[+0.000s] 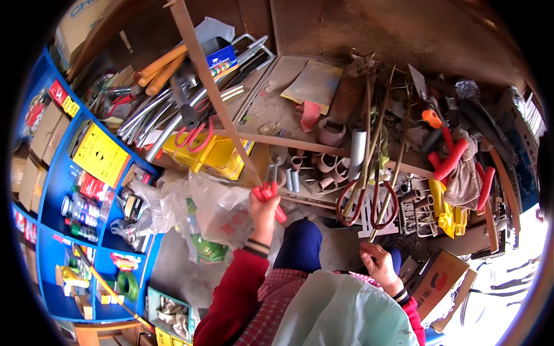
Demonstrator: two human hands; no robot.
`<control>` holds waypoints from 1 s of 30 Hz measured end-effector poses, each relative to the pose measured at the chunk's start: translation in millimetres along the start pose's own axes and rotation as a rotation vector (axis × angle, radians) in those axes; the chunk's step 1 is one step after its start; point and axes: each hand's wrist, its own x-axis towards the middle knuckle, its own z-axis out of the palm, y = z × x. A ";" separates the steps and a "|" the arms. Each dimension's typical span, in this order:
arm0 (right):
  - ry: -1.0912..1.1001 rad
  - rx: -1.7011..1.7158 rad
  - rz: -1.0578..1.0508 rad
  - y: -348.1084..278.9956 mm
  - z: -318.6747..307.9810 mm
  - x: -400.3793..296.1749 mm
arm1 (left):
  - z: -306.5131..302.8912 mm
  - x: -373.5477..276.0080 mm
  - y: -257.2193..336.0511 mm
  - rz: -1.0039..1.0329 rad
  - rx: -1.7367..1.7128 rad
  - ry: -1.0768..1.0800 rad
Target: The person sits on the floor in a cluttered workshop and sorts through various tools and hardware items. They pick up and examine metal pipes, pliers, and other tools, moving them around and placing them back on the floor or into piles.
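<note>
My left hand [264, 209] is closed around red-handled pliers [277, 212], whose metal end points up toward the shelf edge. My right hand [377, 259] is held low at the right, its fingers curled at the lower end of a thin stick [381, 216]; whether it grips the stick cannot be told. Large scissors with dark red loop handles [351, 203] hang on the shelf edge above it. Short metal pipe pieces [292, 179] stand just beyond my left hand. Between my arms are my blue-clad knee and a pale green cloth or sheet over my lap.
A steel shelf [303, 142] crowded with tools crosses the view, with a slanted bar [212, 82]. Plastic bags [220, 207] hang left of my left hand. A blue shelving unit [43, 216] stands at left, a cardboard box [439, 281] at lower right. Red-handled tools [452, 160] hang at right.
</note>
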 end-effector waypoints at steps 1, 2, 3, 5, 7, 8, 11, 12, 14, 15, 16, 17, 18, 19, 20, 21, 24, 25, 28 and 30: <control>0.009 -0.016 -0.005 1.0 -3.0 -4.2 | 5.2 19.7 -18.3 0.028 0.033 0.003; 0.019 -0.046 0.028 2.6 -5.9 -10.1 | 10.4 38.2 -39.1 0.056 0.063 0.003; 0.034 -0.021 0.038 7.4 -7.4 -15.4 | 8.2 58.0 -59.4 0.074 0.052 -0.027; 0.054 -0.002 0.098 22.3 -9.4 -28.4 | 17.9 89.9 -76.9 0.094 0.104 -0.049; 0.083 -0.026 0.146 31.0 -9.8 -39.6 | 33.6 107.3 -82.6 0.076 0.044 -0.046; 0.074 -0.031 0.150 33.8 -11.0 -43.0 | 28.7 120.1 -98.8 0.042 0.235 0.000; 0.074 -0.061 0.227 31.9 -14.2 -47.0 | 41.0 120.2 -94.0 0.022 1.135 0.059; 0.078 -0.082 0.232 25.1 -16.8 -43.8 | 34.4 122.4 -97.2 0.090 1.253 0.006; 0.116 -0.081 0.235 23.8 -19.7 -40.9 | 29.4 121.1 -106.7 0.151 1.339 -0.052; 0.123 -0.099 0.227 23.7 -21.2 -38.7 | 26.8 118.7 -108.1 0.141 1.313 -0.049; 0.119 -0.112 0.218 21.7 -22.4 -34.9 | 14.5 124.9 -116.4 0.109 1.239 -0.080; 0.107 -0.122 0.205 19.4 -23.3 -30.2 | -1.7 136.8 -127.9 0.075 1.170 -0.104; 0.109 -0.112 0.183 16.0 -24.1 -27.6 | -12.6 145.6 -134.8 -0.045 1.033 -0.158; 0.113 -0.147 0.131 15.0 -25.3 -27.0 | -10.9 145.2 -127.3 -0.135 0.992 -0.233; 0.118 -0.182 0.079 15.7 -26.7 -26.0 | -9.0 136.6 -124.0 -0.050 1.103 -0.181; 0.132 -0.225 0.040 17.1 -28.9 -28.6 | 18.0 109.8 -92.7 0.037 1.206 -0.146; 0.117 -0.260 0.003 9.6 -34.4 -27.8 | -13.7 96.1 -100.0 0.027 1.008 -0.215; 0.120 -0.272 -0.013 6.8 -36.0 -28.8 | -10.2 81.8 -85.2 0.051 0.994 -0.218; 0.279 -0.274 -0.071 -0.1 -46.5 -24.4 | -73.0 80.1 -139.0 0.085 0.991 -0.273; 0.450 -0.278 -0.089 -17.1 -64.8 -14.8 | -79.4 65.7 -150.8 -0.060 0.875 -0.309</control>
